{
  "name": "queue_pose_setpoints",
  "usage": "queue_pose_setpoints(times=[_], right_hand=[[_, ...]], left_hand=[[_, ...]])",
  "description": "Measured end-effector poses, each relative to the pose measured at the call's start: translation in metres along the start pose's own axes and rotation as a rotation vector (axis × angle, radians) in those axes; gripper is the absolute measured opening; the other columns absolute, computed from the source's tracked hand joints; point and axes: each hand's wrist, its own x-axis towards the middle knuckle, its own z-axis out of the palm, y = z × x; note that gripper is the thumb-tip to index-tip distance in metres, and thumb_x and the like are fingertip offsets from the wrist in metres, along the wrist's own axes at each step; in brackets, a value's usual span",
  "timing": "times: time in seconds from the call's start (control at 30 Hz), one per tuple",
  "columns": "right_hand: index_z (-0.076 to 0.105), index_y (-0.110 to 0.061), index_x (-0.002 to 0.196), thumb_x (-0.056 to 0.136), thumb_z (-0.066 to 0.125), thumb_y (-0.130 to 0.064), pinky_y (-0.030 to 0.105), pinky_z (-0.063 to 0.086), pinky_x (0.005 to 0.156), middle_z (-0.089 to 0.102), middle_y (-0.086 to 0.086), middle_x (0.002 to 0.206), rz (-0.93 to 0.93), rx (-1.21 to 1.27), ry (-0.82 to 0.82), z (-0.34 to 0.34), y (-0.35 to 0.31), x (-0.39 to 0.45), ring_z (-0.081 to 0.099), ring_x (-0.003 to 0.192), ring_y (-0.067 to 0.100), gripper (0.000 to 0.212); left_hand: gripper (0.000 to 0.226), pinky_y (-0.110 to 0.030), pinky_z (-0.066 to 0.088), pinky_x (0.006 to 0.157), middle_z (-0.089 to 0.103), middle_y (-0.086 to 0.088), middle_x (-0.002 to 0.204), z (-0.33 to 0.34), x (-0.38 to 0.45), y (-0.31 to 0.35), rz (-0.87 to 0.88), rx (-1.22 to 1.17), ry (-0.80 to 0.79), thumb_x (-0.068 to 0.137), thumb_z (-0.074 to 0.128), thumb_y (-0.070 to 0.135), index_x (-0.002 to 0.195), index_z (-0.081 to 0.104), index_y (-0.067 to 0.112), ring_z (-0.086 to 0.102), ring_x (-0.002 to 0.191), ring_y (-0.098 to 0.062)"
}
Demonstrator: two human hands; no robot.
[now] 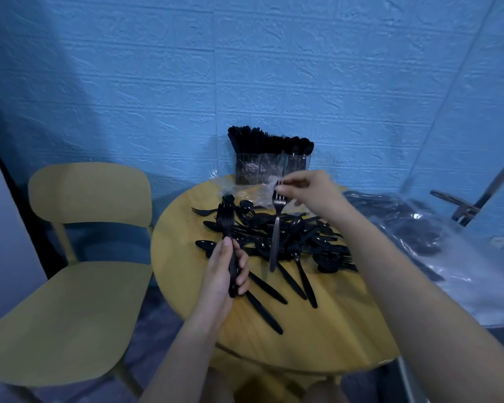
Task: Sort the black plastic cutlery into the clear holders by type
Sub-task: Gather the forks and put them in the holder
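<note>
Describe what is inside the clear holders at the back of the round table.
The clear holders stand packed with upright black cutlery: rounded ends at left and right, fork tines between. Lower parts show only dimly through the glossy walls; compartment dividers and exact types cannot be made out.

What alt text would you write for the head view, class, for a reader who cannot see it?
Over a round wooden table strewn with black cutlery, the left hand grips a fork bundle while the right hand dangles one fork by its tines.
</note>
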Motion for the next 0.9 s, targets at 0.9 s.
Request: queue_pose_setpoints(times=[0.9], right_hand=[[0.062, -0.018, 0.117, 0.082, 0.073, -0.032, 0.022, 0.041, 0.080, 0.056, -0.007, 0.100, 0.169, -0.659, -0.537, -0.034, 0.075, -0.042, 0.055, 0.101, 0.014, 0.039]], left_hand=[[0.034, -0.015, 0.025, 0.028, 0.039, 0.001, 0.055, 0.017, 0.002, -0.011, -0.208, -0.129, -0.247, 0.090, 0.039, 0.040, 0.093, 0.052, 0.009, 0.026, 0.032, -0.005]])
